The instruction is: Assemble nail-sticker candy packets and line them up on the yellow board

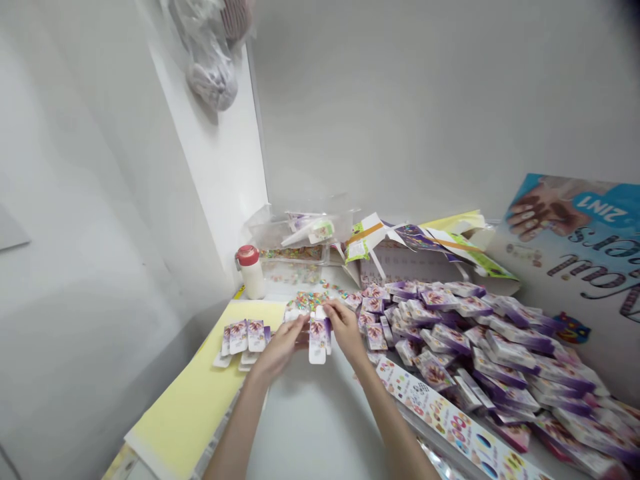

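Observation:
Both my hands meet over a small white and purple carton (318,338) held upright above the white table (310,413). My left hand (281,345) pinches its left side and my right hand (343,327) grips its right top edge. Just left of my left hand, a few flat unfolded cartons (243,337) lie fanned on a yellow sheet (200,393). A big heap of finished purple boxes (480,347) spreads to the right of my right hand.
A white bottle with a red cap (251,271) stands by the wall. Clear plastic tubs (300,240) with colourful small items sit behind. Sticker strips (450,420) lie along my right forearm. A printed poster (580,240) leans at the right, with an open cardboard box (425,257) behind the heap.

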### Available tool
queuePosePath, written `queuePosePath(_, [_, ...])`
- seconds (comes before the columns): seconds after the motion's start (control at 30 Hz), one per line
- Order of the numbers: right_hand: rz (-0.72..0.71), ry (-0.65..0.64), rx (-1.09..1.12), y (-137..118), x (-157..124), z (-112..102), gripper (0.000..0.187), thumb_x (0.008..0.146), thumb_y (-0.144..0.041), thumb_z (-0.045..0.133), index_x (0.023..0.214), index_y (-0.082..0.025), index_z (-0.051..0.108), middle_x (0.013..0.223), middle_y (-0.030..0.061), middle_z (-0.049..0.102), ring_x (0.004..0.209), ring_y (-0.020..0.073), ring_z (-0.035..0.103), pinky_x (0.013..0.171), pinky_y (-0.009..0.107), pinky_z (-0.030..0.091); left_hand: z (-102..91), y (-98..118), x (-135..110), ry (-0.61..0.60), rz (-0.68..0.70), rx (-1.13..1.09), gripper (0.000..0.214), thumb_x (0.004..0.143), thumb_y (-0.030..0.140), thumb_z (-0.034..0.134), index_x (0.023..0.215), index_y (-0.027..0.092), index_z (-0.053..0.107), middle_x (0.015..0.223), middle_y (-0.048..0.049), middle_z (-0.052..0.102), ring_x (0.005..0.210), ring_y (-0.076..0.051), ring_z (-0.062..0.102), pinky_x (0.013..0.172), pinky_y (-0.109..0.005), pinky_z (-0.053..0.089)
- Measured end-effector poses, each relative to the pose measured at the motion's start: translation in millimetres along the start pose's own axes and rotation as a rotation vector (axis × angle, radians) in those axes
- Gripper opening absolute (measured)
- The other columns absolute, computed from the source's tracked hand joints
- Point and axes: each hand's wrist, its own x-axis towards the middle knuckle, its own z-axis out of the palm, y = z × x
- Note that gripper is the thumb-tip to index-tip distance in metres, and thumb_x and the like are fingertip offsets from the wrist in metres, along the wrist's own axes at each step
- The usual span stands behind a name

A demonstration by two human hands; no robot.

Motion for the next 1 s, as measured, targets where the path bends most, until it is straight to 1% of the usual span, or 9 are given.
queuePosePath(0.1, [0.021,-0.030,-0.020,-4.7,-0.4,0.4,0.019,0.083,-0.036,0.053,0.083,-0.018,0.060,0.066,-0.0009,0.054,0.057,0.0130,0.046,0.052,0.023,0.033,2.5,-6.5,1.3,-0.044,-0.047,-0.169,0.048,0.070,0.054,0.069,0.093,0.012,0.067,0.088,-0.0092,0.072,0.084,-0.022,0.066,0.071,-0.029,0.049])
queuePosePath(0.2, [-0.010,0.028,-0.057,-4.9,-2.9,2.4,0.013,0.084,-0.032,0.052,0.084,-0.020,0.055,0.064,-0.0034,0.048,0.056,0.0120,0.044,0.052,0.022,0.033,5.2,-10.4,1.0,-0.065,-0.078,-0.219,0.048,0.066,0.053,0.073,0.093,0.013,0.066,0.084,-0.0077,0.072,0.079,-0.020,0.067,0.067,-0.026,0.048])
queuePosePath(0.37, [0.012,0.056,-0.075,-2.0,-3.5,-0.9,0.018,0.085,-0.036,0.052,0.083,-0.020,0.056,0.066,-0.0023,0.050,0.056,0.0125,0.044,0.049,0.022,0.034,10.6,-10.3,0.3,-0.151,-0.128,-0.324,0.042,0.078,0.052,0.062,0.098,0.014,0.064,0.084,-0.0085,0.071,0.079,-0.019,0.067,0.073,-0.029,0.049])
queuePosePath(0.47, [-0.069,-0.010,-0.133,-2.2,-2.8,-4.4,0.021,0.085,-0.037,0.054,0.084,-0.019,0.064,0.076,0.0017,0.056,0.061,0.0133,0.048,0.055,0.024,0.038,14.6,-9.0,2.7,-0.075,-0.101,-0.352,0.038,0.078,0.049,0.064,0.093,0.014,0.064,0.079,-0.0067,0.069,0.071,-0.017,0.065,0.068,-0.027,0.048])
queuePosePath(0.6, [-0.111,-0.115,-0.137,-1.0,-0.7,-3.0,0.026,0.084,-0.041,0.056,0.076,-0.019,0.067,0.081,0.0039,0.054,0.069,0.0151,0.051,0.057,0.025,0.039,20.4,-9.5,6.2,0.047,0.018,-0.340,0.038,0.071,0.049,0.070,0.088,0.016,0.063,0.073,-0.0020,0.065,0.059,-0.012,0.058,0.059,-0.023,0.045])
queuePosePath(0.73, [-0.006,-0.094,-0.006,2.1,4.7,-3.6,0.039,0.081,-0.053,0.054,0.064,-0.019,0.061,0.082,0.0038,0.050,0.075,0.0164,0.050,0.063,0.027,0.041,23.4,-11.6,7.0,0.064,0.061,-0.211,0.039,0.064,0.041,0.077,0.092,0.016,0.065,0.073,-0.0005,0.064,0.059,-0.010,0.055,0.058,-0.020,0.042])
queuePosePath(0.83, [0.125,-0.144,0.038,1.3,7.1,-13.7,0.045,0.078,-0.058,0.055,0.057,-0.018,0.060,0.070,0.0023,0.050,0.072,0.0164,0.047,0.064,0.027,0.040,22.0,-11.2,7.3,0.064,0.099,-0.044,0.037,0.067,0.043,0.074,0.088,0.013,0.067,0.071,-0.0017,0.063,0.060,-0.011,0.054,0.058,-0.021,0.040])
queuePosePath(0.93, [0.276,-0.237,0.143,-3.2,5.7,-27.1,0.041,0.079,-0.054,0.056,0.070,-0.016,0.069,0.057,-0.0002,0.049,0.054,0.0118,0.042,0.052,0.024,0.033,19.5,-9.3,6.6,0.068,0.146,0.031,0.032,0.066,0.040,0.075,0.082,0.013,0.066,0.066,0.0014,0.060,0.059,-0.011,0.050,0.056,-0.020,0.037])
queuePosePath(1.0, [0.417,-0.280,0.328,-6.8,4.1,-33.4,0.034,0.074,-0.047,0.064,0.086,-0.016,0.071,0.062,0.0002,0.055,0.051,0.0092,0.041,0.049,0.022,0.031,19.4,-8.0,4.1,0.082,0.196,0.113,0.032,0.068,0.038,0.074,0.088,0.015,0.064,0.063,0.0034,0.058,0.058,-0.011,0.050,0.056,-0.020,0.036])
